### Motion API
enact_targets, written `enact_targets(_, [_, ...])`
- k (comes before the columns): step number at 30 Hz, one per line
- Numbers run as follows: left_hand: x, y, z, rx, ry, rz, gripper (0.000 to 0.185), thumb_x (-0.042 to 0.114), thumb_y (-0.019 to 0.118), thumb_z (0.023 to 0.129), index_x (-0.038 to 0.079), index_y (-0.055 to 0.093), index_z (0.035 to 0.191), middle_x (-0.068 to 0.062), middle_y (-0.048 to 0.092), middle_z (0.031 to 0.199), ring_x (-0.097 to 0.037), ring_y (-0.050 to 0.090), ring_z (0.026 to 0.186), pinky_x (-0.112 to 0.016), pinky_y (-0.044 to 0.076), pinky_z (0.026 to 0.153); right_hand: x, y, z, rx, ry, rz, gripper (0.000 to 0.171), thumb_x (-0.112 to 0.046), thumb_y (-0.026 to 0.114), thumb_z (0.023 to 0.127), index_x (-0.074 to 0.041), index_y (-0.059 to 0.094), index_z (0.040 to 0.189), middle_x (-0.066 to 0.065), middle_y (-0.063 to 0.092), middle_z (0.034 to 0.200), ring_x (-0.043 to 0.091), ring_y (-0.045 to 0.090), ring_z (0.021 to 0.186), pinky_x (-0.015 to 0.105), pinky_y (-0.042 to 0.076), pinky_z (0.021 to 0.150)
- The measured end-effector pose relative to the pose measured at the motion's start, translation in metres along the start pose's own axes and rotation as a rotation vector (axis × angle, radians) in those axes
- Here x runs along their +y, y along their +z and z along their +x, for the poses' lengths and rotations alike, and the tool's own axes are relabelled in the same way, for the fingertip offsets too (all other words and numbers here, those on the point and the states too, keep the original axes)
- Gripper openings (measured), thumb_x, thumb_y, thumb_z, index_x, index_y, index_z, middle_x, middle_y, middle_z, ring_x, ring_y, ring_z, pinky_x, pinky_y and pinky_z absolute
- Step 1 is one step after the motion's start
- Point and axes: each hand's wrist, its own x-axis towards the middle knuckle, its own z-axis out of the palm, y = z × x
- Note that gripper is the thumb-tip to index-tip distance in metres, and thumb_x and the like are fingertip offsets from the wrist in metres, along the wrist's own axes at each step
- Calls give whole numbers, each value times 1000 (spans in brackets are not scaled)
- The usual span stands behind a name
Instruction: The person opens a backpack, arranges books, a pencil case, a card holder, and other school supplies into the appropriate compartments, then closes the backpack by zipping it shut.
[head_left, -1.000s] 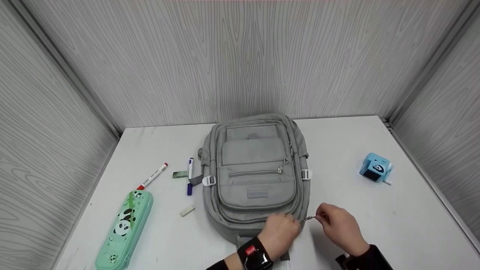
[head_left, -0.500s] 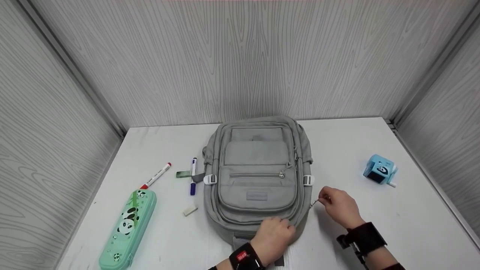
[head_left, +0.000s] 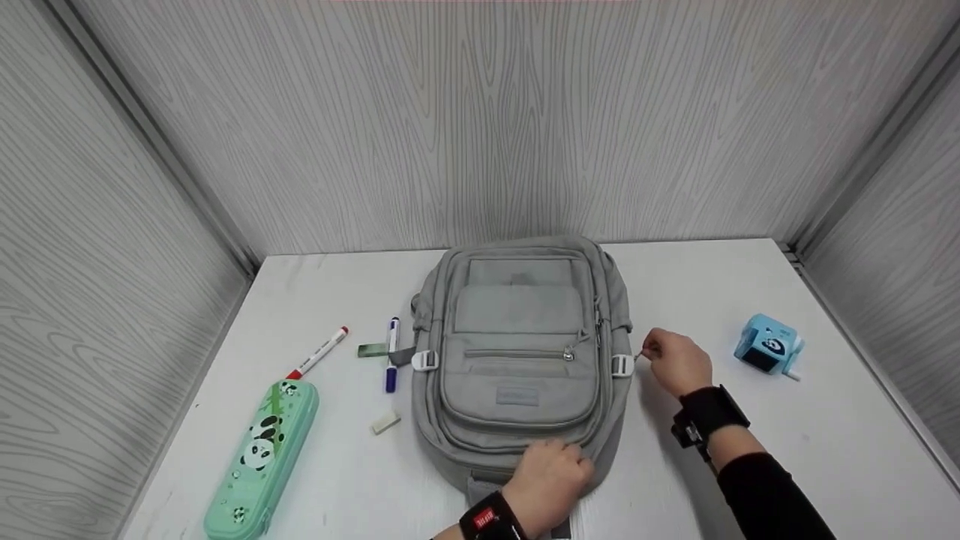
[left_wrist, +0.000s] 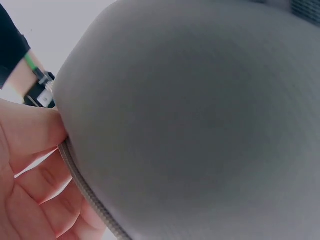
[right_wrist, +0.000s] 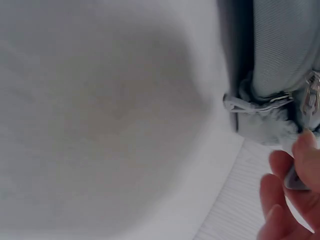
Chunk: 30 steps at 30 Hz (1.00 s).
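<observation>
A grey backpack (head_left: 517, 309) lies front side up in the middle of the table, its bottom toward me. At its lower right edge my left hand (head_left: 550, 480) grips the fabric; in the left wrist view the thumb and curled fingers pinch a corded seam (left_wrist: 90, 195). My right hand (head_left: 679, 361) is beside the right white buckle (head_left: 622, 366), pinching a zipper pull (right_wrist: 296, 181) between thumb and fingers. The metal zipper slider (right_wrist: 311, 97) shows just above those fingertips in the right wrist view.
Left of the backpack lie a green panda pencil case (head_left: 262, 461), a red marker (head_left: 319, 352), a blue marker (head_left: 392, 356) and a white eraser (head_left: 385, 422). A side strap (head_left: 401, 355) crosses the blue marker. A blue pencil sharpener (head_left: 766, 345) stands at right.
My right hand has drawn the zipper pull up along the backpack's right side, from the bottom corner to the buckle. The left hand keeps its hold at the bottom edge.
</observation>
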Motion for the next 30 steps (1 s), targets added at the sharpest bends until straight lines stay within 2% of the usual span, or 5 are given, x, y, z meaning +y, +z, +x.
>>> enact_targets(7, [4,-2,-1,23,2,-32,11,21,78,67,27,69,69,12,62,66,-5,56,61,-21,27,48,3,4,14,93,73,-37,8,-10,65,91,-2,66,91,21,72,90,39,68,77,50,50,60])
enact_targets(14, [4,1,-4,68,-4,-21,12,21,77,67,28,68,67,12,60,66,-5,54,59,-21,27,49,-2,6,21,81,94,-46,12,-11,63,91,1,64,91,23,70,89,40,67,77,53,51,62])
enact_targets(17, [4,1,-5,41,-12,-6,11,21,76,68,27,68,69,12,61,68,-5,55,61,-21,29,50,-4,7,19,56,86,-27,13,-11,62,92,2,65,93,24,71,92,41,67,79,53,52,65])
enact_targets(25, [1,-9,-7,-115,-33,-20,11,20,77,74,24,66,74,11,61,73,-5,57,65,-20,34,51,-7,8,7,2,69,113,16,-8,60,94,5,66,100,26,71,98,40,67,86,51,52,77])
enact_targets(30, [-3,-11,-10,-101,-38,-19,10,23,78,74,24,68,77,10,62,74,-6,59,67,-19,39,55,-6,8,0,-33,50,229,16,-5,59,94,6,66,104,25,70,100,38,65,90,42,51,77])
